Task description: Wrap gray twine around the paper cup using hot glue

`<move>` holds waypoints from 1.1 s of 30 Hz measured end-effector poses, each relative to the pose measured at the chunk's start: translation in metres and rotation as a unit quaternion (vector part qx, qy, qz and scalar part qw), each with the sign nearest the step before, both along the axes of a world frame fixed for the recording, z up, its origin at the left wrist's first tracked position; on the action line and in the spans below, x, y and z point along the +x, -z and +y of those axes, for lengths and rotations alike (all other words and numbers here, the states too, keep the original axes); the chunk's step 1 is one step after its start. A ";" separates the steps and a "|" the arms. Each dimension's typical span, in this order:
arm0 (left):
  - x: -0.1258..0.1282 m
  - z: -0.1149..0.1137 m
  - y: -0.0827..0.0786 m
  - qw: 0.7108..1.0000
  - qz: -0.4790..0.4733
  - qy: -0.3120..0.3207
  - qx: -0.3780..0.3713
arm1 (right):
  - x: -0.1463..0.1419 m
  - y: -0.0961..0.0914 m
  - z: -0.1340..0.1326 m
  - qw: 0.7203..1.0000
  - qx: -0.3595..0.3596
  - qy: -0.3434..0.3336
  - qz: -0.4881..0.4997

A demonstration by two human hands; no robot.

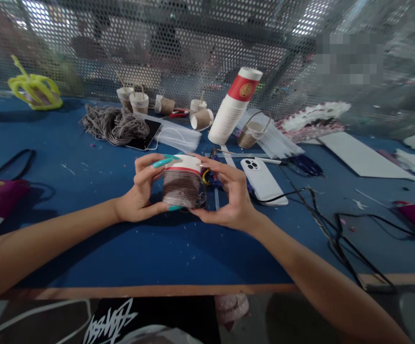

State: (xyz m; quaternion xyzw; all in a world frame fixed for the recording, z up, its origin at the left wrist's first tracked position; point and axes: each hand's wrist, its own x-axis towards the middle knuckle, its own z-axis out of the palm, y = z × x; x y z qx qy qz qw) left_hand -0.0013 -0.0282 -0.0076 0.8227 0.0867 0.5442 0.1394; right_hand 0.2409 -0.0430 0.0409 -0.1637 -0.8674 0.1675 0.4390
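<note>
Between both hands, just above the blue table [96, 243], is a paper cup [181, 187] with brown cord wound around most of its side. A white band and a thin red line show near its upper end. My left hand [145, 188] grips the cup from the left, fingers on top and thumb underneath. From the other side my right hand [230, 193] holds it the same way, fingertips at the upper edge and thumb low. Behind the right fingers lies a blue tool with a yellow part [207, 177], partly hidden. A white phone [263, 181] rests right of that hand.
A tilted stack of paper cups [234, 107] stands behind, near several small cord-wrapped cups [139, 102]. Grey cord [112, 125] lies heaped at back left. Black cables [336, 234] cross the right side. Purple devices [1, 203] sit at the sides; perforated metal [200, 43] closes off the back.
</note>
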 end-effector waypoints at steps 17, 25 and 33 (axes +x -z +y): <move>-0.003 0.001 0.007 0.999 -0.002 -0.011 0.038 | 0.002 -0.017 -0.005 0.993 0.079 0.035 -0.078; -0.006 0.000 0.008 0.999 0.014 -0.024 0.036 | 0.002 -0.018 -0.007 0.992 0.091 0.036 -0.080; -0.004 0.000 0.007 0.998 0.016 -0.022 0.058 | 0.002 -0.018 -0.007 0.994 0.082 0.022 -0.072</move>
